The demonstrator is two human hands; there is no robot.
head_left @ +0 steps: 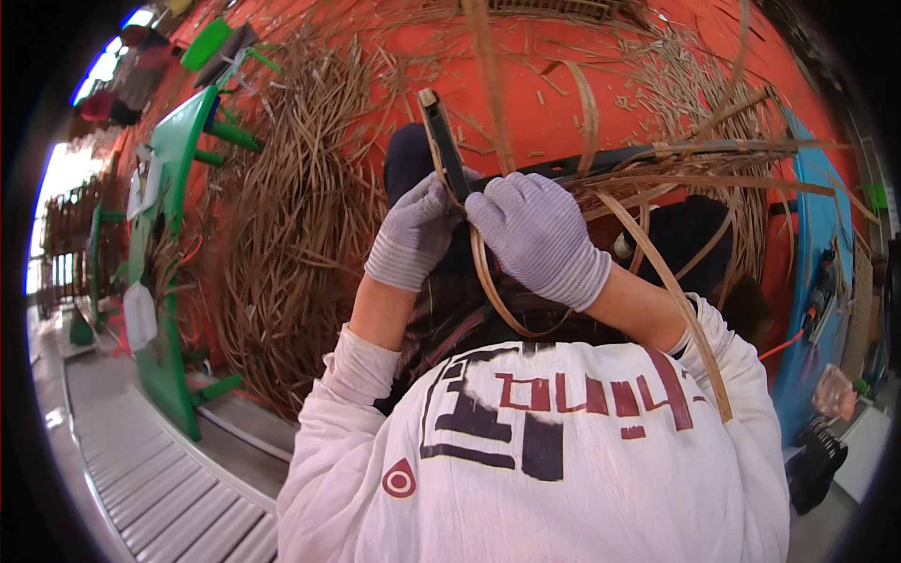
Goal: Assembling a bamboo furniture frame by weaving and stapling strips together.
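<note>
Both my hands wear pale lilac ribbed gloves and meet at the corner of a dark frame, part of it wrapped with brown flat strips. My left hand is closed around the lower end of the frame's short bar, which points up and away. Just right of it, my right hand is closed over the long bar, thumb against the corner. A brown strip loops down from between my hands towards my lap. More loose strips trail from the frame on the right. My fingertips are partly hidden.
A large heap of brown strips covers the red floor at left, with another heap far right. A green table lies left, above a roller conveyor. A blue panel with tools stands right.
</note>
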